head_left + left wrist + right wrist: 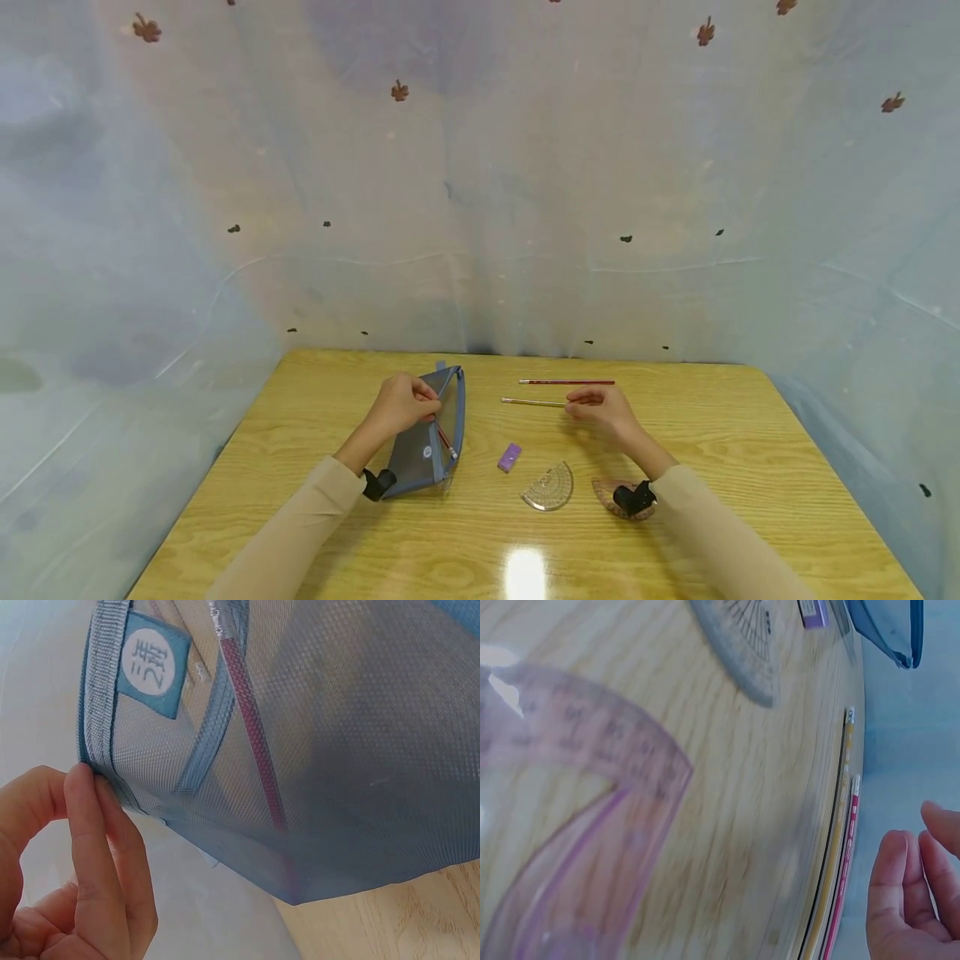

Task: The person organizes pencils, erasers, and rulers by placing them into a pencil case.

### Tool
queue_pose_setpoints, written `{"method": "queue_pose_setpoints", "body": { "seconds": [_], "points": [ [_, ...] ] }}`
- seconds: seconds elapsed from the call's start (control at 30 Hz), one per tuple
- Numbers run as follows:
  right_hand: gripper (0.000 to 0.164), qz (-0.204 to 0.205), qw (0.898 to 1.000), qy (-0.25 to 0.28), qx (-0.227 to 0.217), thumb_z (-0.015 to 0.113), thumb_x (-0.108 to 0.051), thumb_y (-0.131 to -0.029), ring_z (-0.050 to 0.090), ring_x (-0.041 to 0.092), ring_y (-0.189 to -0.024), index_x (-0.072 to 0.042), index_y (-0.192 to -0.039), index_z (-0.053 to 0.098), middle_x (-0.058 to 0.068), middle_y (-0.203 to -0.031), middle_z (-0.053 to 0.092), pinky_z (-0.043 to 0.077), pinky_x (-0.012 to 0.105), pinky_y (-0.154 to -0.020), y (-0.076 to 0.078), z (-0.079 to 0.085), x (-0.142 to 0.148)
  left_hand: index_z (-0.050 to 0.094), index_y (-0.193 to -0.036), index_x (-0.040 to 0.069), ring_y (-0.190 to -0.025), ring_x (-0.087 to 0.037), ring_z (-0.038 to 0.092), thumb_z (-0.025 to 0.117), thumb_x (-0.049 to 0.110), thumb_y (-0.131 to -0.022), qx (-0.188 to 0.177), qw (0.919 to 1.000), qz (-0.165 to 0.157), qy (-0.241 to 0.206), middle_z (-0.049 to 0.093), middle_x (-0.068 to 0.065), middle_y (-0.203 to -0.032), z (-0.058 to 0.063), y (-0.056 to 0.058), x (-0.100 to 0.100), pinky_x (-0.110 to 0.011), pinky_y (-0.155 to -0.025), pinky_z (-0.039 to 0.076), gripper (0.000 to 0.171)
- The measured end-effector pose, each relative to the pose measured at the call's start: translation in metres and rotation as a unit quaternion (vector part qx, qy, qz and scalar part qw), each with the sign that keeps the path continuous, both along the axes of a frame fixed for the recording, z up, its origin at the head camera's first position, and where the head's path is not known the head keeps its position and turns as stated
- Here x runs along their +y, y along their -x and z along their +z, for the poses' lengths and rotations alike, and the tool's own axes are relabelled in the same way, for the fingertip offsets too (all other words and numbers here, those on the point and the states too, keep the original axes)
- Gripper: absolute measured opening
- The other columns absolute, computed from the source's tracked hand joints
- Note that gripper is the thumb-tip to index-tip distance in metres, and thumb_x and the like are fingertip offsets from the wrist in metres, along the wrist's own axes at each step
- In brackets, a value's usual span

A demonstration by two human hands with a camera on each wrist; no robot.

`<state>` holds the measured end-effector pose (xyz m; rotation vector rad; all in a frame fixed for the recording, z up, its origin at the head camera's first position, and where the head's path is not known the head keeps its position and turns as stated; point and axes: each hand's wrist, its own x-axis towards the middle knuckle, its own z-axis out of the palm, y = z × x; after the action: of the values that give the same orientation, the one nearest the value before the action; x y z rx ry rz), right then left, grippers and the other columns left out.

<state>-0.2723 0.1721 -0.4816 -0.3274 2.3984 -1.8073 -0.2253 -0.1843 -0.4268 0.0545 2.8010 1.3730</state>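
Note:
My left hand [401, 406] pinches the rim of a blue-grey mesh pencil case [408, 458], which is held tilted with its zip opening spread. Inside the case a red pencil [255, 735] shows through the mesh, its eraser end at the opening. On the table lie a yellow pencil [531, 402] and, just beyond it, another red pencil [566, 382]. My right hand [600, 408] is over the far end of the yellow pencil. In the right wrist view its thumb and fingers [889, 877] stand apart, holding nothing.
A purple eraser [509, 457] lies right of the case. Nearer me is a clear protractor [551, 487]. A pink protractor [604, 493] sits below my right wrist, partly covered by the wrist camera [633, 498]. A pale patterned curtain [480, 208] surrounds the wooden table [300, 500].

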Motion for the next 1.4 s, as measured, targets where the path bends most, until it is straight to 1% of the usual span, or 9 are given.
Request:
{"method": "queue_pose_setpoints", "body": {
  "seconds": [0.13, 0.23, 0.43, 0.67, 0.8, 1.03, 1.1, 1.27, 1.4],
  "points": [
    [0.031, -0.001, 1.0, 0.001, 0.004, 0.072, 0.0, -0.09, 0.07, 0.024, -0.086, 0.02, -0.113, 0.063, 0.026, -0.104, 0.07, 0.06, 0.039, -0.079, -0.001, 0.001, 0.006, 0.074, -0.087, 0.002, -0.065, -0.017, 0.07, 0.073, 0.006, -0.088, 0.0, 1.0, 0.002, -0.004, 0.07, -0.004, -0.075, 0.002, 0.0, 0.001, -0.033, -0.063, 0.061, 0.004],
    [0.032, -0.008, 1.0, -0.003, 0.002, 0.072, 0.0, -0.09, 0.07, 0.021, -0.087, 0.019, -0.114, 0.063, 0.026, -0.105, 0.069, 0.06, 0.036, -0.08, -0.002, 0.002, 0.008, 0.074, -0.086, 0.002, -0.064, -0.017, 0.07, 0.074, 0.006, -0.088, 0.001, 1.0, 0.0, -0.007, 0.069, -0.004, -0.073, 0.002, 0.0, 0.001, -0.033, -0.062, 0.06, 0.004],
    [0.031, -0.027, 0.999, -0.019, 0.006, 0.072, 0.0, -0.09, 0.069, 0.028, -0.092, 0.018, -0.114, 0.063, 0.027, -0.107, 0.069, 0.059, 0.033, -0.08, -0.002, 0.002, 0.013, 0.074, -0.086, 0.003, -0.064, -0.017, 0.07, 0.074, 0.006, -0.088, 0.002, 1.0, -0.002, -0.008, 0.069, -0.003, -0.073, -0.001, 0.001, 0.0, -0.033, -0.061, 0.06, 0.004],
    [0.031, -0.03, 0.999, -0.021, 0.011, 0.072, 0.0, -0.09, 0.067, 0.037, -0.098, 0.017, -0.115, 0.064, 0.029, -0.11, 0.067, 0.058, 0.046, -0.084, 0.004, -0.003, 0.022, 0.075, -0.087, 0.003, -0.064, -0.017, 0.069, 0.074, 0.007, -0.088, 0.002, 1.0, -0.003, -0.004, 0.07, -0.003, -0.073, 0.0, 0.0, 0.001, -0.034, -0.062, 0.06, 0.004],
    [0.03, -0.026, 0.999, -0.024, 0.024, 0.071, 0.002, -0.091, 0.067, 0.038, -0.097, 0.017, -0.115, 0.063, 0.03, -0.11, 0.067, 0.059, 0.047, -0.083, 0.009, -0.006, 0.027, 0.075, -0.087, 0.003, -0.064, -0.016, 0.069, 0.074, 0.007, -0.088, 0.003, 1.0, -0.003, -0.007, 0.069, -0.003, -0.073, 0.0, 0.001, 0.002, -0.033, -0.062, 0.06, 0.004],
    [0.029, -0.03, 0.998, -0.045, 0.039, 0.071, 0.0, -0.091, 0.067, 0.019, -0.09, 0.016, -0.115, 0.065, 0.028, -0.111, 0.067, 0.059, 0.038, -0.083, 0.015, -0.01, 0.032, 0.074, -0.086, 0.001, -0.063, -0.017, 0.069, 0.073, 0.005, -0.087, 0.007, 0.9999, -0.005, -0.007, 0.069, -0.003, -0.072, -0.002, 0.001, 0.003, -0.033, -0.061, 0.06, 0.005],
    [0.029, -0.03, 0.997, -0.051, 0.043, 0.071, -0.001, -0.091, 0.066, 0.018, -0.09, 0.015, -0.115, 0.065, 0.027, -0.111, 0.067, 0.058, 0.034, -0.082, 0.016, -0.011, 0.034, 0.074, -0.086, 0.0, -0.063, -0.017, 0.07, 0.073, 0.006, -0.088, 0.005, 0.9999, -0.003, -0.01, 0.07, -0.004, -0.072, -0.003, 0.001, 0.003, -0.033, -0.061, 0.06, 0.005],
    [0.03, -0.021, 0.997, -0.052, 0.048, 0.071, 0.0, -0.091, 0.067, 0.027, -0.094, 0.016, -0.116, 0.064, 0.028, -0.111, 0.067, 0.057, 0.026, -0.08, 0.02, -0.014, 0.039, 0.073, -0.087, 0.0, -0.064, -0.017, 0.07, 0.074, 0.007, -0.088, 0.0, 0.9999, 0.001, -0.016, 0.07, -0.004, -0.073, -0.002, 0.002, 0.004, -0.032, -0.062, 0.06, 0.007],
    [0.03, -0.019, 0.997, -0.056, 0.047, 0.071, 0.0, -0.091, 0.066, 0.033, -0.097, 0.015, -0.116, 0.065, 0.028, -0.111, 0.067, 0.057, 0.029, -0.082, 0.023, -0.016, 0.041, 0.073, -0.087, 0.0, -0.065, -0.017, 0.07, 0.074, 0.006, -0.088, 0.003, 0.9999, -0.001, -0.015, 0.07, -0.004, -0.074, -0.002, 0.002, 0.005, -0.033, -0.063, 0.06, 0.007]
  ]
}}
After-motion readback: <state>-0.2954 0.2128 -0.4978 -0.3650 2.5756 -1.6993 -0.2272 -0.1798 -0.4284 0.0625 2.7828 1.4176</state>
